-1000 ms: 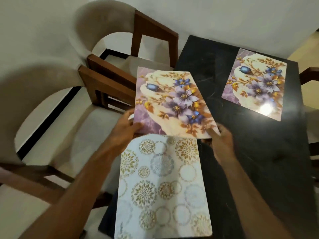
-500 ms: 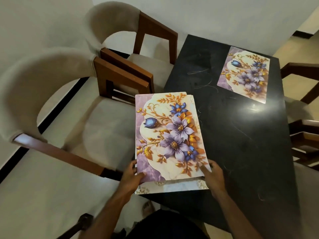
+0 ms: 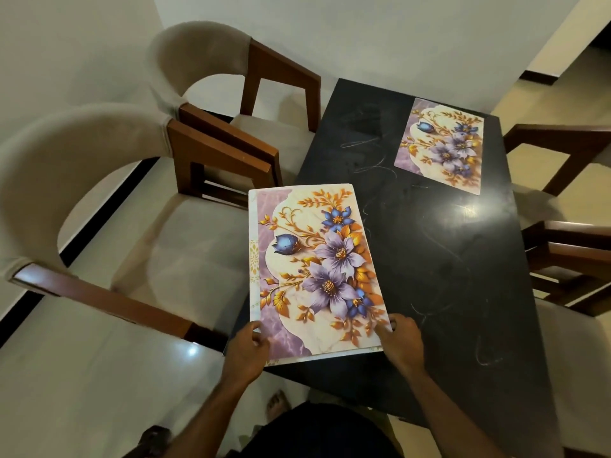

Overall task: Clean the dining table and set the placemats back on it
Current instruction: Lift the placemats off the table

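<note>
A floral placemat (image 3: 317, 269) with purple and blue flowers lies at the near left corner of the black dining table (image 3: 463, 276). Under it a second mat (image 3: 254, 252) shows only as a pale strip with gold circles along the left and near edges. My left hand (image 3: 248, 345) pinches the near left corner of this stack. My right hand (image 3: 401, 338) grips the near right corner, thumb on top. Another floral placemat (image 3: 441, 145) lies flat at the table's far right.
Two upholstered chairs with wooden arms (image 3: 218, 150) stand along the table's left side, close to the stack. More wooden chair frames (image 3: 568, 249) stand on the right. Faint smear marks cross the table's middle. My foot shows on the floor (image 3: 99, 375) below.
The floral mat came down from a raised position onto the circle-patterned mat, covering it, and the stack now lies on the table's near left corner. Both hands kept hold of the near corners.
</note>
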